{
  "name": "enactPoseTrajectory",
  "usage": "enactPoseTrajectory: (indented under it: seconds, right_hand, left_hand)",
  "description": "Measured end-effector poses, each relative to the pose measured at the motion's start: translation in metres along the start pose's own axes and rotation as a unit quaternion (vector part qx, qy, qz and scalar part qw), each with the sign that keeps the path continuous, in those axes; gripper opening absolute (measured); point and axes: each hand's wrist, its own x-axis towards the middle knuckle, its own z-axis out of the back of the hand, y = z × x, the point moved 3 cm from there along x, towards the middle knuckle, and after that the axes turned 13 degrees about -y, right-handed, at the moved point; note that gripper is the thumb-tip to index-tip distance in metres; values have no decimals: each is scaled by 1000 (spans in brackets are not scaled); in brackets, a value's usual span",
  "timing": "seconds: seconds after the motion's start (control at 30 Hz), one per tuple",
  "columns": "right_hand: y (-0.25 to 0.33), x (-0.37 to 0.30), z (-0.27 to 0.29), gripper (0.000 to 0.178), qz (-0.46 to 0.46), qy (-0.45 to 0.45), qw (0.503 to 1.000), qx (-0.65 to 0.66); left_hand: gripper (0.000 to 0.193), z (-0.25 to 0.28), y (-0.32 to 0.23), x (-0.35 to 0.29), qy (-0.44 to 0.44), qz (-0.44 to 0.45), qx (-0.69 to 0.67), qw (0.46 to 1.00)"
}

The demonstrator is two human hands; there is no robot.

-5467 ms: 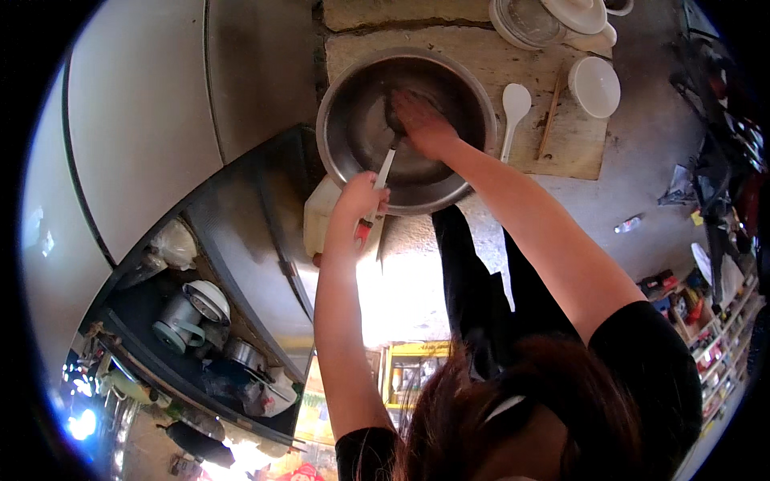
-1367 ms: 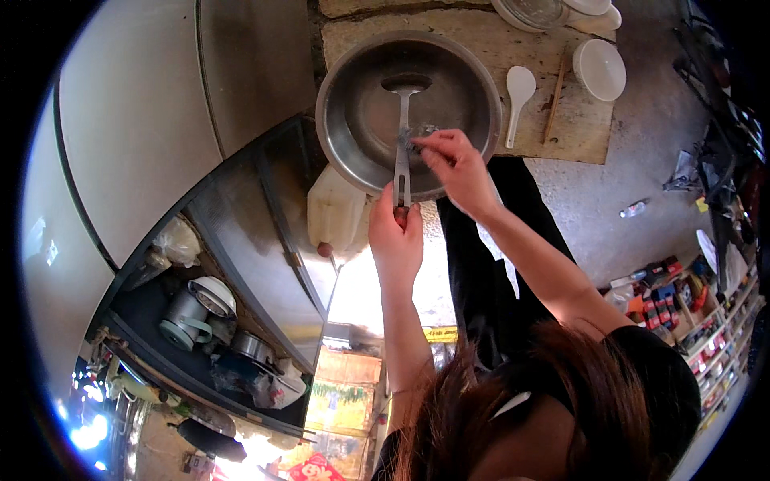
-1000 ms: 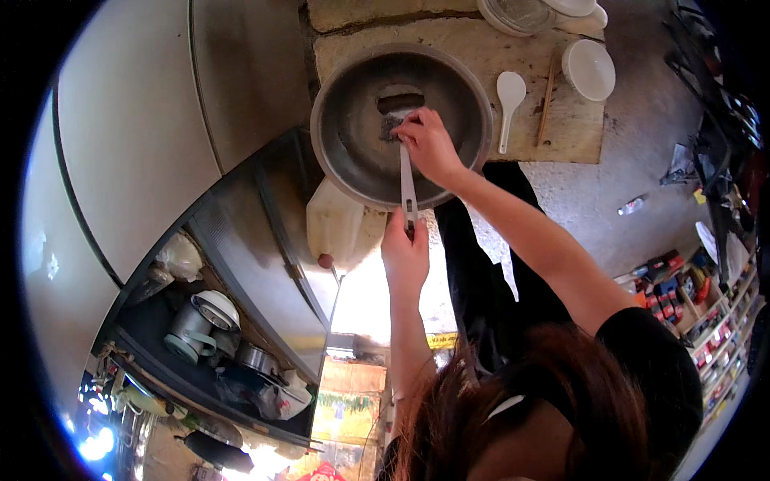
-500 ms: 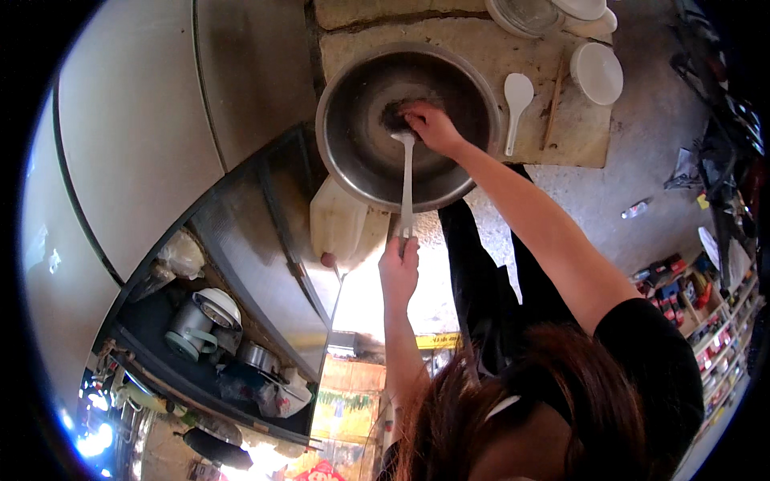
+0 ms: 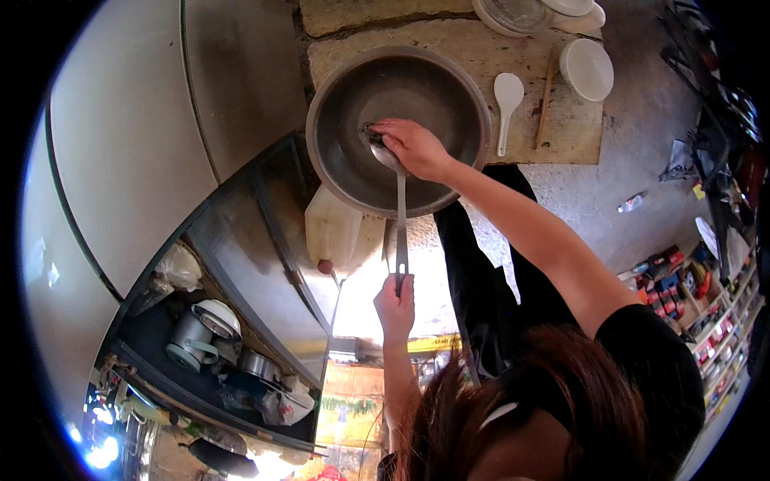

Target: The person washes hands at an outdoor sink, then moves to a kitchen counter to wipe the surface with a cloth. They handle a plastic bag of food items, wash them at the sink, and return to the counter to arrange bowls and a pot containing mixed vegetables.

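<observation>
A large round metal basin (image 5: 337, 188) stands on a worn pale tabletop. My left hand (image 5: 395, 309) is closed round the handle end of a long metal ladle (image 5: 402, 208), below the basin's near rim. The ladle's handle crosses that rim and its rounded head lies inside the basin. My right hand (image 5: 413, 148) is over the basin, fingers bent and pressed on the ladle's head. Under those fingertips shows a dark, rough scouring pad (image 5: 371, 135), partly hidden by the hand.
Right of the basin lie a white rice paddle (image 5: 508, 92), a thin wooden stick (image 5: 545, 104) and a white bowl (image 5: 588, 70). A whitish plastic jug (image 5: 330, 228) stands below the basin's left side. A dark-framed cabinet (image 5: 241, 232) with pots is at left.
The left hand has moved down toward me, drawing the ladle back. My right hand has shifted slightly left and down, from beside the ladle's head onto it, with the dark scouring pad.
</observation>
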Motion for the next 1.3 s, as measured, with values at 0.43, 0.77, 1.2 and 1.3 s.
enactPoseTrajectory:
  seconds: [0.43,0.77,1.2,1.3]
  right_hand:
    - [-61,0,-5,31,-419,-142,896,17]
    - [-14,-25,39,28,-319,-10,894,313]
    - [53,73,84,20,-154,-154,878,426]
    - [41,79,94,20,-113,-201,888,398]
  left_hand:
    - [21,-42,1,-10,-58,29,-21,998]
    - [28,-53,-14,12,-32,89,-226,970]
    - [27,-115,-43,187,-293,-6,-306,906]
    - [27,-146,-15,222,-221,145,-512,817]
